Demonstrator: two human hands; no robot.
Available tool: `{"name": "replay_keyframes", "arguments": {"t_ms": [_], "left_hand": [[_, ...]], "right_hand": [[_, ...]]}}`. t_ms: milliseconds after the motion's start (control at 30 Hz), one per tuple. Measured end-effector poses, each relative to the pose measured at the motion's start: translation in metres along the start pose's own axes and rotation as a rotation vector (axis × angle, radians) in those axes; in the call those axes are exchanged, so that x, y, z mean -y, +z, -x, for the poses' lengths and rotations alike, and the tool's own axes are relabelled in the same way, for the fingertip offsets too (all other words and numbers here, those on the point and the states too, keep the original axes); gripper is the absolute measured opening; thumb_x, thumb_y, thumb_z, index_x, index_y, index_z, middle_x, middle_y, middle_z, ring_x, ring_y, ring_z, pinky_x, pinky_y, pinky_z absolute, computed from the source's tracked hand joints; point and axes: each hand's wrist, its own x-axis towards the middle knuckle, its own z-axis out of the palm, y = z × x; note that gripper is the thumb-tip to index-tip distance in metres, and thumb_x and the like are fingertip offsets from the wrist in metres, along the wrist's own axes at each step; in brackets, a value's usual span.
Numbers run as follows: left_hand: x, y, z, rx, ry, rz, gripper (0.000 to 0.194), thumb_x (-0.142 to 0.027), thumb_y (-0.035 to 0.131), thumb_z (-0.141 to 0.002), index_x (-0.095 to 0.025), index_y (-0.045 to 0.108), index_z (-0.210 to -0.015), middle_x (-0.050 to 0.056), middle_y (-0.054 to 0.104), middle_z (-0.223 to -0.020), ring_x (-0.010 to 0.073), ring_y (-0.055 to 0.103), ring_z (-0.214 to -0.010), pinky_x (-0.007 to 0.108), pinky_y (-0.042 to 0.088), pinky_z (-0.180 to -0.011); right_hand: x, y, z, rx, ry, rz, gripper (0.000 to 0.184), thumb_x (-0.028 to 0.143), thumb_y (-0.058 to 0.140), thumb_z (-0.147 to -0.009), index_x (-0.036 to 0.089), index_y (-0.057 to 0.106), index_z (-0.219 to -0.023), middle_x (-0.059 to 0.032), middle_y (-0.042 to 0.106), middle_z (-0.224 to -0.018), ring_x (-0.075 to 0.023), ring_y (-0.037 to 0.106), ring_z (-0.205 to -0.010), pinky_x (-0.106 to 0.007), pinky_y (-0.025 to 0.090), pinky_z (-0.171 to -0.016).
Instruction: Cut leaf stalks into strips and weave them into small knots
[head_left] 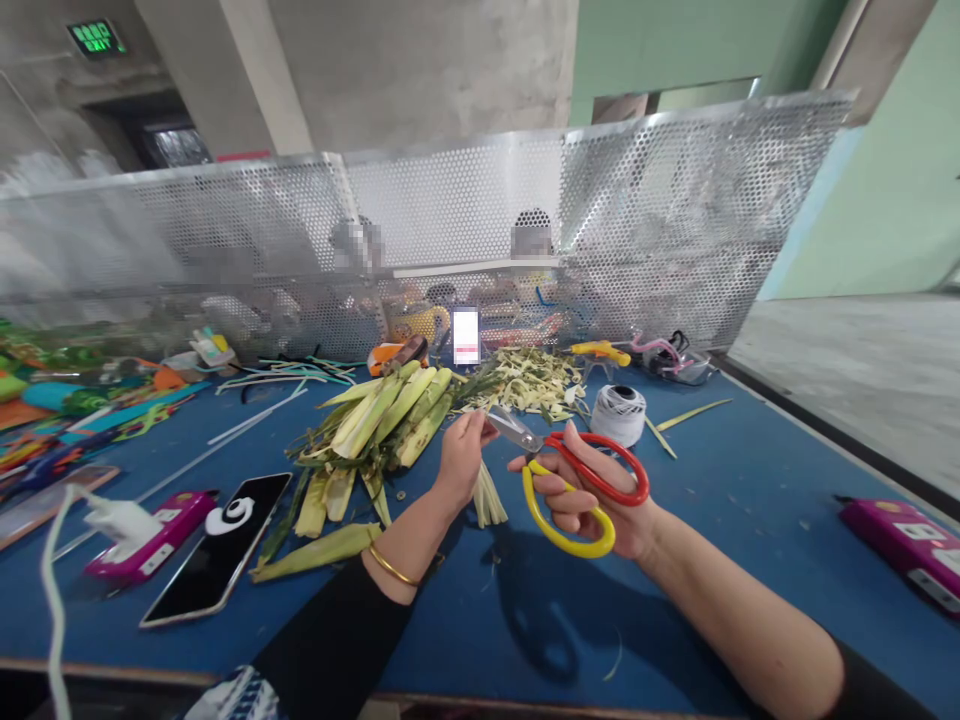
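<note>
Pinched between the fingertips of my left hand point(459, 458) is a small bundle of pale corn husk strips point(489, 500), its ends fanning downward over the blue table. My right hand point(589, 495) grips a pair of scissors point(531, 441) with one red and one yellow handle loop; the loops stand apart. The blades point up-left, with their tips at my left fingertips. Whether they touch the strips I cannot tell. Left of my left hand lies a heap of green and cream corn husks point(390, 415). Behind my hands is a pile of shredded husk point(532, 385).
A spool of white string point(619, 415) stands behind my right hand. At the left are a dark phone point(217, 560) and a purple power strip point(154, 540) with a white plug. Another purple strip point(904, 545) lies right. A perforated metal partition point(450, 180) rises behind.
</note>
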Motion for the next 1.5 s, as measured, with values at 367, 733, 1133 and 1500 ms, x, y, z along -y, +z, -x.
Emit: {"name": "replay_keyframes", "arguments": {"t_ms": [367, 733, 1133, 1500], "left_hand": [[-0.011, 0.003, 0.003, -0.028, -0.039, 0.034, 0.029, -0.035, 0.060, -0.083, -0.013, 0.062, -0.065, 0.003, 0.062, -0.066, 0.0137, 0.061, -0.068, 0.027, 0.053, -0.072], [-0.029, 0.002, 0.004, -0.066, -0.673, 0.611, 0.029, -0.013, 0.044, -0.093, -0.012, 0.055, -0.066, 0.008, 0.066, -0.066, 0.0155, 0.068, -0.067, 0.031, 0.057, -0.076], [-0.027, 0.005, 0.009, -0.028, -0.738, 0.689, 0.029, -0.015, 0.042, -0.095, -0.011, 0.055, -0.069, 0.011, 0.066, -0.070, 0.0179, 0.069, -0.071, 0.031, 0.055, -0.081], [-0.016, 0.005, 0.006, 0.080, -0.775, 0.666, 0.033, -0.020, 0.049, -0.092, -0.014, 0.054, -0.060, 0.006, 0.061, -0.060, 0.0147, 0.065, -0.060, 0.031, 0.054, -0.080]], "right_hand": [[-0.006, 0.002, -0.004, -0.092, -0.022, 0.141, 0.047, 0.058, 0.049, -0.089, 0.012, 0.060, -0.090, 0.0073, 0.036, -0.061, -0.0003, 0.017, -0.038, -0.014, 0.023, -0.035], [0.008, -0.034, -0.005, -0.795, 0.104, 2.239, 0.027, 0.035, 0.045, -0.091, 0.014, 0.060, -0.097, -0.0153, 0.069, -0.084, -0.0279, 0.067, -0.080, -0.030, 0.039, -0.061], [0.018, -0.028, -0.009, -0.794, -0.560, 2.083, 0.026, 0.025, 0.049, -0.090, 0.021, 0.070, -0.104, -0.0083, 0.065, -0.097, -0.0204, 0.063, -0.085, -0.030, 0.047, -0.071], [0.037, -0.032, -0.067, -0.201, -0.582, 1.918, 0.020, 0.024, 0.055, -0.084, 0.025, 0.074, -0.081, -0.0036, 0.058, -0.084, -0.0172, 0.056, -0.081, -0.030, 0.044, -0.073]]}}
